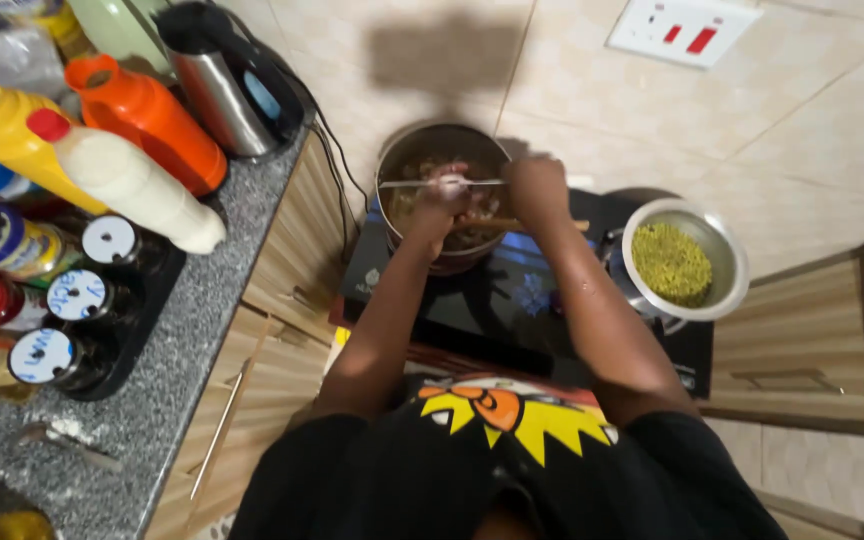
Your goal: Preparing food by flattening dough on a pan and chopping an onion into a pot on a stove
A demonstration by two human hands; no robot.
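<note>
Brushed metal pot (442,150) on a glossy black glass cooktop (512,300). Polished steel bowl (727,245), smooth rim. Speckled grey stone counter (162,400), slightly rough. Glossy plastic bottles, orange (152,120) and yellow (12,135). Steel kettle (217,95), satin finish. Wood-grain cabinet fronts (302,250), matt. Glazed wall tiles (572,80).

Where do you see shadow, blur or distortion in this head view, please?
Head view: a dark blocky shadow falls on the tiled wall above the pot; the hands, left hand and right hand, look smeared over the pot; the wide lens bends the counter edge; the bowl rim shines.
</note>
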